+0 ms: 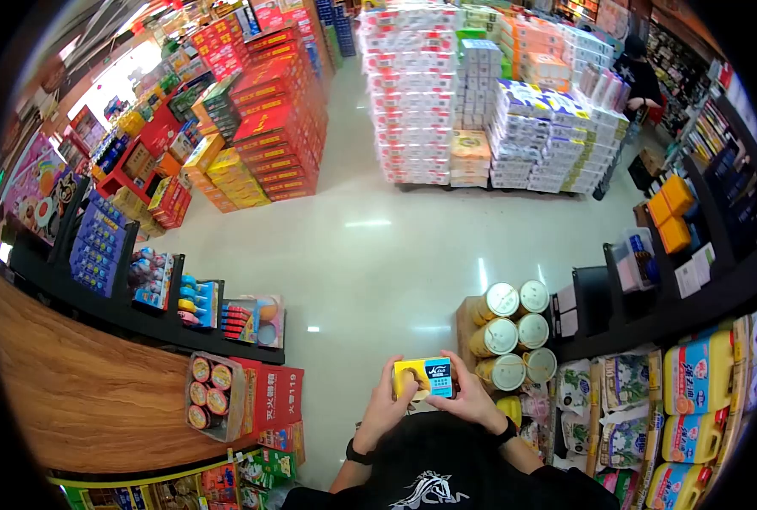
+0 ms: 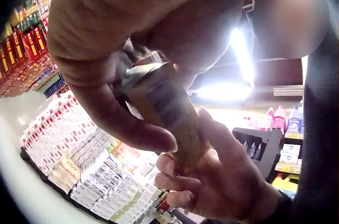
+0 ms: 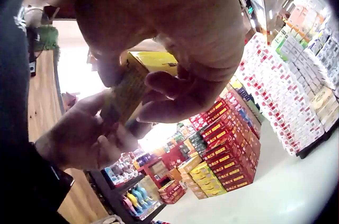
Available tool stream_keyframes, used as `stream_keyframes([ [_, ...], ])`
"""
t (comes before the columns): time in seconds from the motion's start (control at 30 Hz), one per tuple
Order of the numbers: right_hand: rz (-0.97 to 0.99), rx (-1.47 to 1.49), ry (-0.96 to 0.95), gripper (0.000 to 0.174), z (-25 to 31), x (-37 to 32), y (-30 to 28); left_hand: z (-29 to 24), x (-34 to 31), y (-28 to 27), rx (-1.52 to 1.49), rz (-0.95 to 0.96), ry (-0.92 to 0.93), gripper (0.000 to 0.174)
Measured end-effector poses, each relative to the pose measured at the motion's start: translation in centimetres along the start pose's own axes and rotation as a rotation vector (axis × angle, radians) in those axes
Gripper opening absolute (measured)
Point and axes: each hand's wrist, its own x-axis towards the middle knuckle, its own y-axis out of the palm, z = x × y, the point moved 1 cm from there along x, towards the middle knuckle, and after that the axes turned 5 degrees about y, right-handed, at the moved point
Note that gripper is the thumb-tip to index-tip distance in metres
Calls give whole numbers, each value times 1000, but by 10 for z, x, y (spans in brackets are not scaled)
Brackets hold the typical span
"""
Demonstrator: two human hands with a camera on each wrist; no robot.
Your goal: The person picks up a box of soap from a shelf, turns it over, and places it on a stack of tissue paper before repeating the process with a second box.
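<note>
A small yellow and blue box (image 1: 425, 378) is held between both hands in front of the dark shirt. The left hand (image 1: 387, 406) grips its left end, thumb over the printed face. At the right end, the right hand (image 1: 473, 401) pinches the box with thumb and fingers. In the left wrist view the box (image 2: 167, 110) is tilted, with the left hand (image 2: 132, 33) above and the right hand (image 2: 222, 181) below. The right wrist view shows the box (image 3: 130, 89) between the right hand (image 3: 175, 38) and the left hand (image 3: 79, 139).
Lidded canisters (image 1: 501, 336) stand just right of the hands, beside shelves with yellow jugs (image 1: 697, 374). A wooden counter (image 1: 98, 374) with a tub of round cans (image 1: 210, 387) is on the left. Red cartons (image 1: 280, 119) and white stacked packs (image 1: 412, 102) stand ahead; a person (image 1: 637, 81) is at the back right.
</note>
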Motion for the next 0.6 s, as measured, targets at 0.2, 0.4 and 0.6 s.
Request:
stream_keyframes([
  [0.2,48,-90,-49,88,9,58,56,-16,7,-75,-35,-38,-49,58],
  [0.4,-22,-207,-162,85,24,87,95,7,19,-121,-39,-111,52,56],
  [0.6,-43,-281,-150,86,19,108,96,10,40,-139,-25,-16,35,57],
])
